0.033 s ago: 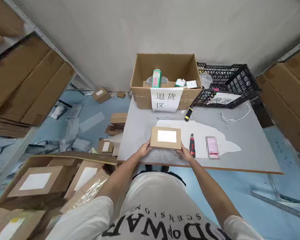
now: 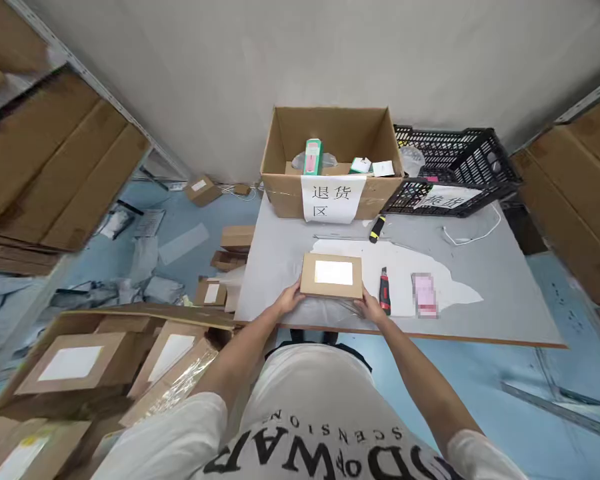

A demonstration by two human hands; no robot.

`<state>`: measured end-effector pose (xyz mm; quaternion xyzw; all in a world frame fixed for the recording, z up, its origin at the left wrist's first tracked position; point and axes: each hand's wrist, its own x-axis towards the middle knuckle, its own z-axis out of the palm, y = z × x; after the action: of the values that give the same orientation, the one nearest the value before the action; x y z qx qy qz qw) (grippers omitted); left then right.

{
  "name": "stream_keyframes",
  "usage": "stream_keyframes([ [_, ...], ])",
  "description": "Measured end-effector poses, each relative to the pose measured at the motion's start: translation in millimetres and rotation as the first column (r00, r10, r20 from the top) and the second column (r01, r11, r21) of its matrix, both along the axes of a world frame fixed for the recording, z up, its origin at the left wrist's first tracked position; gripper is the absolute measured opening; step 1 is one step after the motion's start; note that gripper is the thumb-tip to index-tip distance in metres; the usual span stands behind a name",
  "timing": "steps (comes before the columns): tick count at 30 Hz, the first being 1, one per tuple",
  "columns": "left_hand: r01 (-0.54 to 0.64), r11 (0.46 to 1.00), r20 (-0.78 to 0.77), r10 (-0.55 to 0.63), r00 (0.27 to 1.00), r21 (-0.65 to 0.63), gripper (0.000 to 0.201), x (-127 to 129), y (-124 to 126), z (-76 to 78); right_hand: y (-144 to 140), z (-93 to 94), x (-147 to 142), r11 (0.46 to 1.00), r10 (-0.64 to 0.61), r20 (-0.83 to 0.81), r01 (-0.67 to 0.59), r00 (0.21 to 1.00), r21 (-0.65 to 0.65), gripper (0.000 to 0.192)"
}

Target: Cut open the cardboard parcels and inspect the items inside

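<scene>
Head view: small cardboard parcel [image 2: 331, 275] w/ white label sits on grey table [image 2: 505, 287], near its front edge, on crinkled clear film [image 2: 325, 310]. Left hand [image 2: 289, 299] clasps parcel's left near corner; right hand [image 2: 369, 307] clasps right near corner, just left of red cutter [image 2: 384, 290]. Parcel likely light, stiff, non-slip; grip best at opposite short sides.

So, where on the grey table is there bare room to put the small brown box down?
Bare grey top lies left of the small box, up to the big carton, and on the right beyond the pink item, below the white cable. Crowded: between box and pink item lies the red knife, by the right hand; the left hand holds the other side.
</scene>
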<state>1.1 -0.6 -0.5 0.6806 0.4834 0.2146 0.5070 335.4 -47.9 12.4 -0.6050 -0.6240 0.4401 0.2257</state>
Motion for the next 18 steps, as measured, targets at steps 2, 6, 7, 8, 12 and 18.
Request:
stream_keyframes([
  [2,-0.017,1.000,0.017,0.017,1.000,-0.005,0.060,1.9,-1.0,0.1,-0.9,0.9,-0.3,1.000,-0.012,0.007,0.012,1.000,-0.004,0.066],
  [6,-0.061,0.998,0.108,0.062,0.992,-0.014,0.062,3.8,-0.7,10.6,1.0,9.1,2.0,1.000,-0.017,-0.042,0.017,0.999,-0.004,0.064],
  [7,-0.073,0.997,0.133,0.074,0.988,-0.017,0.063,4.2,0.3,16.3,2.8,13.2,3.1,1.000,-0.017,-0.064,0.016,0.998,-0.002,0.063],
  [8,-0.085,0.996,0.153,0.087,0.984,-0.019,0.063,4.8,2.0,23.2,5.5,18.4,4.2,1.000,-0.018,-0.081,0.018,0.997,0.000,0.061],
  [12,-0.140,0.990,0.169,0.143,0.975,-0.028,0.058,10.7,17.7,60.2,23.6,50.1,6.5,0.997,-0.065,-0.043,0.066,0.997,0.027,0.048],
  [18,-0.266,0.961,-0.011,0.268,0.963,0.075,0.049,21.1,53.1,109.1,57.3,102.6,5.7,0.983,-0.168,0.116,0.157,0.979,0.100,0.047],
])
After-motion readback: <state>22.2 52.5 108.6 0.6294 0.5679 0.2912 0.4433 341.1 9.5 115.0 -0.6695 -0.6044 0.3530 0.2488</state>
